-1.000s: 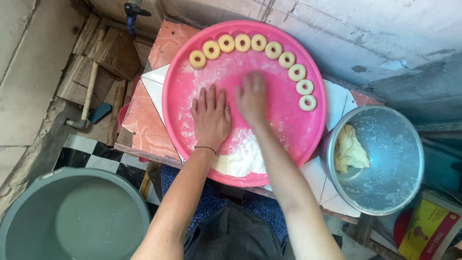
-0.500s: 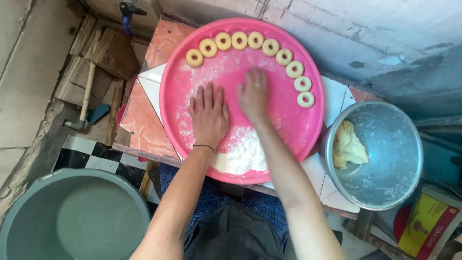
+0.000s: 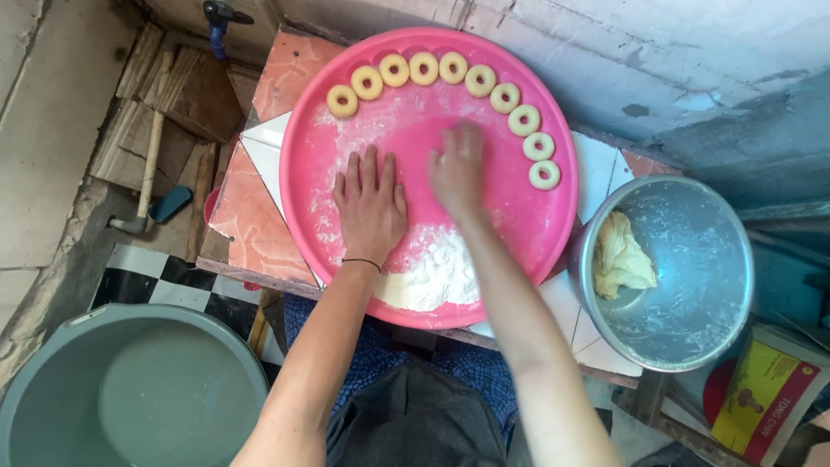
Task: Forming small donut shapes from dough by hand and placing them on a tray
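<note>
rough concrete floor and a grey-blue wall surround a small tiled table (image 3: 251,216), its orange and white tiles chipped at the edges. far left: grey plastic tub (image 3: 52,380) holding still water, then a hammer (image 3: 147,173) lying on wooden planks. on the table sits a round pink tray (image 3: 553,233), smooth plastic, dusted white. left hand (image 3: 370,207) lies flat on the tray floor, palm down, fingers spread and straight, gripping nothing; thin dark band at the wrist. white flour heap (image 3: 432,277), powdery and loose, sits just below and right of that hand, near the tray's front rim. right hand (image 3: 458,169) rests just beside the left, blurred, fingers loosely curled onto the floured surface; whether anything is under them cannot be told. pale dough rings (image 3: 480,80), small and smooth, line the far rim in an arc, well apart from both hands. right of the tray: dull metal bowl (image 3: 692,346), flour-streaked, with a lump of yellowish dough (image 3: 622,259) inside
</note>
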